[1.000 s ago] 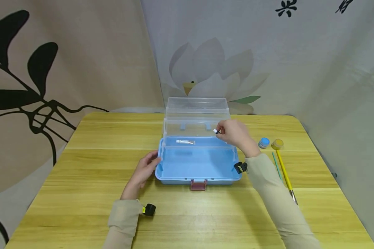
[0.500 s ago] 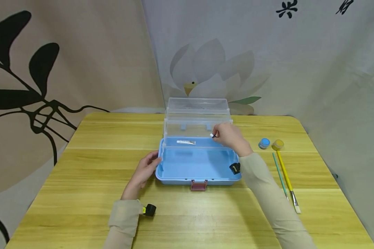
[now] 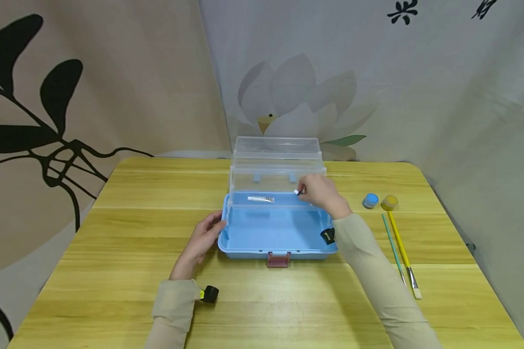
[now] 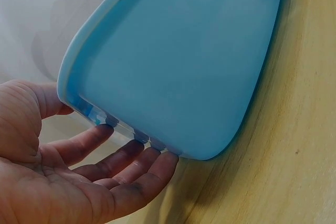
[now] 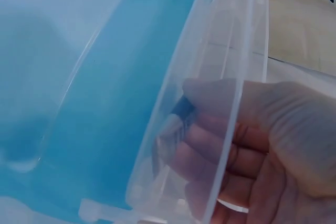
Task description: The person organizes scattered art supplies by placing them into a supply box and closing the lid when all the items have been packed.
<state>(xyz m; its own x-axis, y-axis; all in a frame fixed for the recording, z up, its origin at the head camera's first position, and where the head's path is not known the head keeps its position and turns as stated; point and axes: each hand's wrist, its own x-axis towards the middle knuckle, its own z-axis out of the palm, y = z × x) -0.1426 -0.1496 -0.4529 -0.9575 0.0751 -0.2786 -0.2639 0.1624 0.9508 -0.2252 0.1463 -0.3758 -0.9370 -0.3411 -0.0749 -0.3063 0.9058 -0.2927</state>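
Note:
A blue plastic box (image 3: pixel 270 232) stands with its clear lid (image 3: pixel 277 145) raised at the back and a clear tray (image 3: pixel 244 207) folded out above its rear part. My left hand (image 3: pixel 201 237) rests on the box's left side, fingertips against the wall and thumb by the corner in the left wrist view. With thumb and fingers, my right hand (image 3: pixel 323 194) pinches a small paint tube (image 5: pixel 181 111) over the tray's right end. The tube's white end (image 3: pixel 296 192) pokes out leftward. Clear plastic overlaps fingers and tube in the right wrist view. Another white paint tube (image 3: pixel 260 199) lies in the tray.
Right of the box stand a blue-lidded paint jar (image 3: pixel 370 200) and a yellow paint jar (image 3: pixel 389 202). Two paintbrushes lie below them, one thin teal brush (image 3: pixel 393 247) and one thicker yellow brush (image 3: pixel 399 240). A reddish latch (image 3: pixel 278 260) juts from the box's front.
My right hand has moved left and slightly down toward the tray, still pinching the tube. The left hand stays at the box's side, and the box has not moved.

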